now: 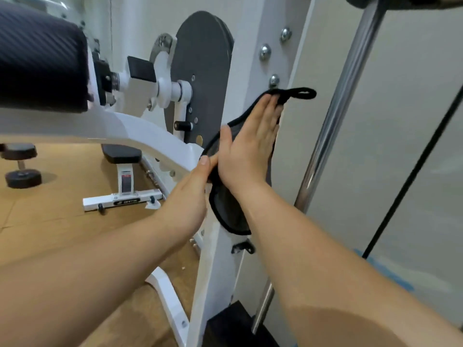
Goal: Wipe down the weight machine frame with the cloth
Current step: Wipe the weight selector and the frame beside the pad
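A dark grey cloth [229,214] with a black hem and a hanging loop lies flat against the white upright post of the weight machine frame [253,58]. My right hand [250,146] presses on the cloth with flat, extended fingers that point up the post. My left hand [193,194] pinches the cloth's left edge between thumb and fingers, just beside the right wrist. The cloth's lower part hangs below both hands, and its loop sticks out to the right of my fingertips.
A dark grey oval pivot cover [200,78] and a black padded roller [40,58] sit left of the post. A chrome guide rod [333,126] and a black cable [411,171] run to the right. A white bench base [122,196] and a dumbbell [21,166] rest on the floor.
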